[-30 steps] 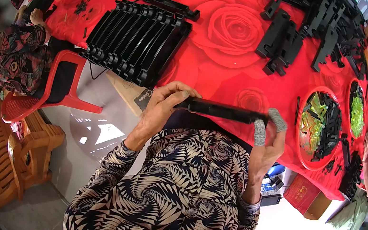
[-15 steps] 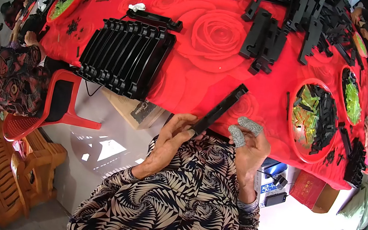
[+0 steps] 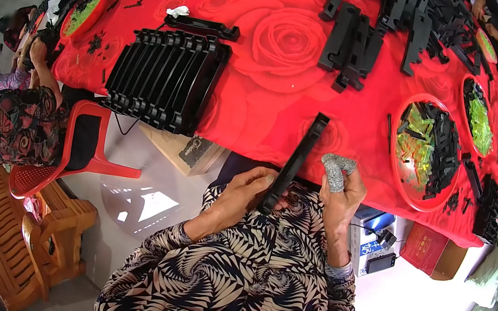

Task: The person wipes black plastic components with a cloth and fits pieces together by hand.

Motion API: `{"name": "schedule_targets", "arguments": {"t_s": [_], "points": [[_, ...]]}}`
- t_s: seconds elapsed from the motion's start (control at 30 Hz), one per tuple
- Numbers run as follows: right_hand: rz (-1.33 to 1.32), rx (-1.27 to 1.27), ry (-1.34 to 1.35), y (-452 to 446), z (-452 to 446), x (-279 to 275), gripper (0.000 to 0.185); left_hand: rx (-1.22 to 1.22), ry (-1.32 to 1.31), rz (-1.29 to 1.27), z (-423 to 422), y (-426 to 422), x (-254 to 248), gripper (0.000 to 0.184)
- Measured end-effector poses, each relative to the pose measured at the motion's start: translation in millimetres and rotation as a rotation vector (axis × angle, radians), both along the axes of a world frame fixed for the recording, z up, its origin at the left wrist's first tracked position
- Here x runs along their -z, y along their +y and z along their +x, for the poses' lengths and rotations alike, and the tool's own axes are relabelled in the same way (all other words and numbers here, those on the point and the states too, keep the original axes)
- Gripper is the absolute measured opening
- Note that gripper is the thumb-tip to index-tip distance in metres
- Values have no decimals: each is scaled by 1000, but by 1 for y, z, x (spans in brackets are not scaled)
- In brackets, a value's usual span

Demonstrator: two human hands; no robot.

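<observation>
My left hand is closed around the lower end of a long black plastic strip, which tilts up and slightly right over the table edge. To the right of the strip, my right hand is raised with grey coverings on its thumb and a finger. Those tips are pressed together; whether anything small sits between them I cannot make out. A row of similar black strips lies side by side on the table at the left. One more black strip lies behind that row, with a crumpled white scrap near its end.
A red basket at the right holds yellow-green and black small pieces. Piled black strips cover the far side of the red tablecloth. A red chair stands at the left near a seated person; other people sit around the table.
The strip in my left hand has swung more upright. My right thumb and finger, apart before, have come together. The view has shifted slightly.
</observation>
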State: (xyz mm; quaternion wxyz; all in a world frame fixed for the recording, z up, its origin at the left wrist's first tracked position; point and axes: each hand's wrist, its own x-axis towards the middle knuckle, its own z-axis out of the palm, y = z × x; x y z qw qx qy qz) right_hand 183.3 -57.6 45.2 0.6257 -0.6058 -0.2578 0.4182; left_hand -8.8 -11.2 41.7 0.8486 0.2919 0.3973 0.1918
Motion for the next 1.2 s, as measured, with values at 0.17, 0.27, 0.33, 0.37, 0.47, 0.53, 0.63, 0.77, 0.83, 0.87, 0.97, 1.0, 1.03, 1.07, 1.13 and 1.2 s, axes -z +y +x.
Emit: {"name": "schedule_targets", "arguments": {"t_s": [0.17,0.27,0.33,0.37,0.47,0.53,0.63,0.77,0.83,0.87,0.97,1.0,1.03,1.07,1.13,1.2], "points": [[9,-144,-396,2,0,-11,37,-12,-40,-119,-1,9,15,34],[-16,-215,-611,1,-6,-15,51,5,-59,-148,0,9,17,34],[-48,-248,-857,-1,-9,-17,54,0,-73,-142,4,9,16,33],[-119,-282,-813,-2,-11,-21,53,-1,-86,-158,6,9,13,32],[-161,-324,-851,-2,-12,-18,49,3,-115,-158,12,13,11,30],[-161,-330,-865,-2,-12,-12,44,51,-207,-170,11,16,14,33],[-200,-370,-857,-1,-14,-14,35,97,-132,-165,15,17,15,40],[-235,-344,-863,0,-20,-13,29,149,14,-66,21,13,18,61],[-200,-301,-959,-4,-23,-6,32,149,70,-66,21,12,17,60],[-181,-262,-1039,-4,-25,-5,36,122,51,-67,21,11,15,59],[-107,-186,-1063,-2,-32,-15,58,90,57,-73,21,9,21,57],[-77,-163,-1060,-3,-34,-16,66,67,51,-79,21,9,17,57],[-81,-127,-1077,-3,-37,-18,63,62,48,-73,21,9,18,57],[-66,-125,-1094,-4,-37,-19,63,56,43,-68,21,7,20,57],[-90,-186,-1109,-5,-35,-17,67,51,8,-66,21,6,23,58],[-96,-208,-1076,-4,-32,-13,64,44,2,-78,21,5,27,56]]}}
